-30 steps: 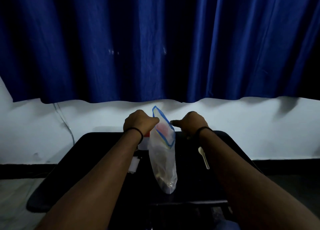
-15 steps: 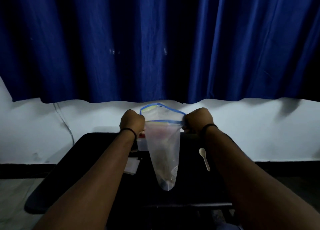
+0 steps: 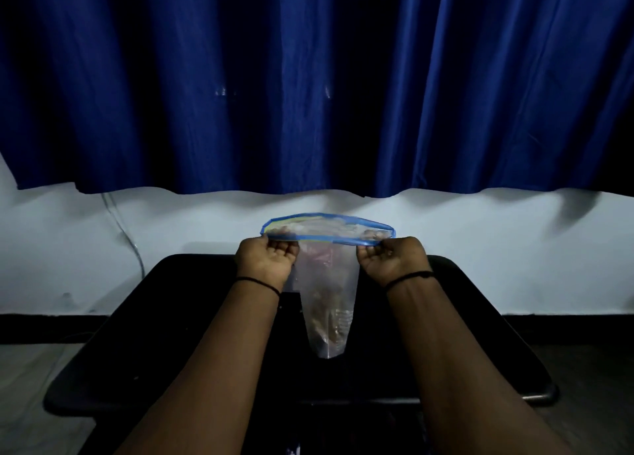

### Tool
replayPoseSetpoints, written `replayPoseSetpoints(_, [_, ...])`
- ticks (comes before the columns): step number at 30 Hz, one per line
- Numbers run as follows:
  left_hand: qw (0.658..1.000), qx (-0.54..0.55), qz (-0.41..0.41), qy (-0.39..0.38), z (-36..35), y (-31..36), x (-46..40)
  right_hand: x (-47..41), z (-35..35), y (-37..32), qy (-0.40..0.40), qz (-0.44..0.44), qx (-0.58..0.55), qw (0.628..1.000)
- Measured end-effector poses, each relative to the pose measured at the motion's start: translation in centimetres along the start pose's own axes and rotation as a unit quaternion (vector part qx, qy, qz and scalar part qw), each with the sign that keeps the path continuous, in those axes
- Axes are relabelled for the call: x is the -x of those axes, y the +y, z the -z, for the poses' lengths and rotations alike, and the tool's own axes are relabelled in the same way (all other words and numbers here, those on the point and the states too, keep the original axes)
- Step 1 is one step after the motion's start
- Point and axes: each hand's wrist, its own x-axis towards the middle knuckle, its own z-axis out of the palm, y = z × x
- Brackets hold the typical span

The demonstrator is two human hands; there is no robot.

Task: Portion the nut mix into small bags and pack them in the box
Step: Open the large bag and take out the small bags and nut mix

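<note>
- A black desk [image 3: 192,344] with rounded corners fills the lower middle of the frame, its far edge near the white wall.
- Its top is dark and glossy; what lies on it is too dim or hidden to tell.
- Grey floor [image 3: 24,379] shows at lower left.

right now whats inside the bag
Brown nut mix sits in the lower part of the clear bag, held by the left hand and right hand. Something reddish shows higher up, too blurred to name; it may lie behind the bag.
</note>
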Motion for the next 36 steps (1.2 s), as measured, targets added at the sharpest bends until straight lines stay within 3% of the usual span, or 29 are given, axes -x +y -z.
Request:
replayPoseSetpoints(3, [1.0, 0.004, 0.006, -0.02, -0.4, -0.2, -0.3, -0.9, 0.4, 0.5, 0.009, -0.019, 0.055, 0.998])
replayPoseSetpoints(6, [0.997, -0.077, -0.024, 0.007, -0.1, -0.9, -0.7, -1.5, 0.8, 0.7, 0.041, 0.005, 0.142, 0.989])
replayPoseSetpoints(8, [0.981, -0.168, -0.088, 0.033, 0.3, -1.4, -1.0, -1.4, 1.2, 0.4, 0.074, 0.055, 0.258, 0.962])
replayPoseSetpoints(12, [0.927, -0.337, -0.162, 0.036, 1.6, -2.3, -2.1, -2.1, 1.6, 0.0, 0.096, 0.162, 0.521, 0.832])
replayPoseSetpoints(16, [0.869, -0.445, -0.212, 0.034, 1.2, -2.4, -1.8, -2.9, 1.2, 0.0, 0.112, 0.253, 0.738, 0.615])
replayPoseSetpoints(17, [0.845, -0.48, -0.233, 0.037, 1.1, -2.3, -1.9, -3.0, 1.0, -0.1, 0.115, 0.263, 0.764, 0.578])
replayPoseSetpoints(20, [0.769, -0.576, -0.274, 0.037, 0.7, -1.6, -2.3, -3.3, 0.3, -0.4, 0.129, 0.297, 0.799, 0.507])
replayPoseSetpoints(22, [0.706, -0.641, -0.298, 0.045, 0.4, -1.3, -2.1, -3.5, 0.0, -0.4, 0.129, 0.303, 0.811, 0.484])
replayPoseSetpoints(24, [0.679, -0.669, -0.3, 0.047, 0.1, -1.3, -2.0, -4.4, -0.3, -0.5, 0.126, 0.303, 0.792, 0.515])
replayPoseSetpoints(26, [0.69, -0.661, -0.292, 0.047, 0.0, -1.4, -2.2, -5.3, -0.5, -0.5, 0.086, 0.253, 0.748, 0.608])
replayPoseSetpoints(29, [0.779, -0.576, -0.244, 0.045, -0.2, -1.0, -2.3, -4.8, -0.8, -0.6, -0.001, 0.097, 0.571, 0.815])
replayPoseSetpoints(31, [0.856, -0.482, -0.18, 0.05, 0.0, 0.1, -2.2, -3.9, -0.5, -1.5, -0.005, -0.007, 0.394, 0.919])
replayPoseSetpoints(33, [0.908, -0.406, -0.088, 0.045, 0.3, 1.6, -2.0, -3.3, 0.1, -2.7, -0.008, -0.059, 0.305, 0.95])
replayPoseSetpoints(36, [0.926, -0.374, -0.02, 0.038, 0.6, 2.3, -2.5, -3.3, 0.9, -3.4, 0.0, -0.047, 0.343, 0.938])
